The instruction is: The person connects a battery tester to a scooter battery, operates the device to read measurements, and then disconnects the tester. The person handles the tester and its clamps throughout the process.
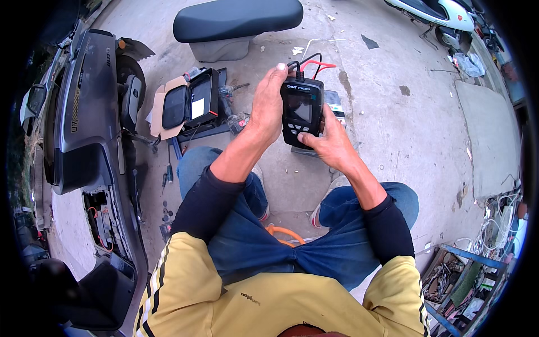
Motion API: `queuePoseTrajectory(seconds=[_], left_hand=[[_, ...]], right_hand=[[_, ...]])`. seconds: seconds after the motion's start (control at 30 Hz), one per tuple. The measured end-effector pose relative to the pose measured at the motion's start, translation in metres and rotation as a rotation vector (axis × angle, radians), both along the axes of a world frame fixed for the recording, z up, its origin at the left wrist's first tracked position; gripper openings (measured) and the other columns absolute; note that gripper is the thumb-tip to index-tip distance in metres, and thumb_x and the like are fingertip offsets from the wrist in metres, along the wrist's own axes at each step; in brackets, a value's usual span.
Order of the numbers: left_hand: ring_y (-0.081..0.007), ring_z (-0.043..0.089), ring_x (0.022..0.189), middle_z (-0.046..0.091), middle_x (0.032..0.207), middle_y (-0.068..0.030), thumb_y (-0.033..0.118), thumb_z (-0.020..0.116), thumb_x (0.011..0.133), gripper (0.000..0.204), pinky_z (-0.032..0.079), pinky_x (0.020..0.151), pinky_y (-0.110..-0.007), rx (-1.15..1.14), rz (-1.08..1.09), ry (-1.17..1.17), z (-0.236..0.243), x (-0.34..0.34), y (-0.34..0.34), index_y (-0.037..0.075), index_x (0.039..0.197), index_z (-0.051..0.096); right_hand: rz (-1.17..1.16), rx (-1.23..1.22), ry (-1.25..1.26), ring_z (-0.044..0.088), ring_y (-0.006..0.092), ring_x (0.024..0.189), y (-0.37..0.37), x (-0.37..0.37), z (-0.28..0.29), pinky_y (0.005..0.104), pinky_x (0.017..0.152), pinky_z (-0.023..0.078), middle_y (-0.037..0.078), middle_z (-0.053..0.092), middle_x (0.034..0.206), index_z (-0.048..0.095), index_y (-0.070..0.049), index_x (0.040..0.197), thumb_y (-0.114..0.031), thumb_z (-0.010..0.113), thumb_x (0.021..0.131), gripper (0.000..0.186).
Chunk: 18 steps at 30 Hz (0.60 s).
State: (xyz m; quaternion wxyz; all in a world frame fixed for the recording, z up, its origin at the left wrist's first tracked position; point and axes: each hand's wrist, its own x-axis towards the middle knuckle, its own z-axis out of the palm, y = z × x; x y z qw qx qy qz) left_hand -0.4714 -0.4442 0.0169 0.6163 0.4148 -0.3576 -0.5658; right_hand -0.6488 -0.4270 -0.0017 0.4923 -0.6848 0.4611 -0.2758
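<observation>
A black handheld battery tester [301,112] with a dark screen and small light buttons is held up before me, above the ground between my knees. My left hand [268,104] grips its left side, the thumb up near the top edge. My right hand [332,139] holds the lower right side, its thumb on the buttons. From the tester's top run black and red leads [319,64]. Behind and below it, partly covered, a battery [333,104] with a pale label rests on the ground. The far ends of the leads are hard to make out.
An open carton [160,112] with a black case sits left, near tools and a screwdriver [169,173]. A scooter [92,129] with an open compartment stands far left. A removed black seat [238,21] lies ahead. At lower right is a scrap-filled metal-framed bin [455,281].
</observation>
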Motion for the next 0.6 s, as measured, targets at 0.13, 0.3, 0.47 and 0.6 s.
queuePoseTrajectory(seconds=[0.13,0.3,0.47,0.6], left_hand=[[-0.0188,0.070,0.103,0.070,0.110,-0.0120,0.047,0.046,0.110,0.051,0.055,0.099,-0.036,0.003,0.011,-0.002,0.0005,-0.0002,0.0003,0.000,0.125,0.060],[-0.0191,0.070,0.105,0.070,0.112,-0.0123,0.047,0.046,0.110,0.052,0.055,0.100,-0.036,0.008,0.000,0.011,0.0010,-0.0007,-0.0001,-0.001,0.127,0.060],[-0.0194,0.068,0.108,0.068,0.116,-0.0128,0.046,0.046,0.110,0.053,0.055,0.101,-0.037,0.021,0.002,0.013,0.0029,-0.0005,0.0013,-0.001,0.130,0.059],[-0.0194,0.067,0.111,0.067,0.118,-0.0134,0.047,0.046,0.111,0.055,0.054,0.102,-0.037,0.022,0.013,0.011,0.0036,-0.0015,0.0021,-0.002,0.132,0.058]], right_hand=[[0.000,0.003,0.021,0.068,0.0272,0.120,0.0007,0.0006,0.0039,0.0406,0.106,0.052,0.020,0.068,0.130,0.044,0.001,0.148,0.000,0.078,0.085,0.072],[0.002,-0.024,0.012,0.068,0.0283,0.121,-0.0002,-0.0004,-0.0007,0.0409,0.106,0.052,0.020,0.068,0.130,0.044,0.002,0.147,-0.001,0.078,0.085,0.071],[0.006,-0.019,0.025,0.068,0.0290,0.122,-0.0003,-0.0003,0.0012,0.0413,0.106,0.052,0.022,0.068,0.131,0.044,0.002,0.147,-0.001,0.078,0.085,0.071],[0.007,-0.030,0.038,0.067,0.0297,0.122,-0.0006,-0.0003,-0.0004,0.0419,0.107,0.051,0.022,0.068,0.131,0.044,0.001,0.147,0.000,0.077,0.085,0.071]])
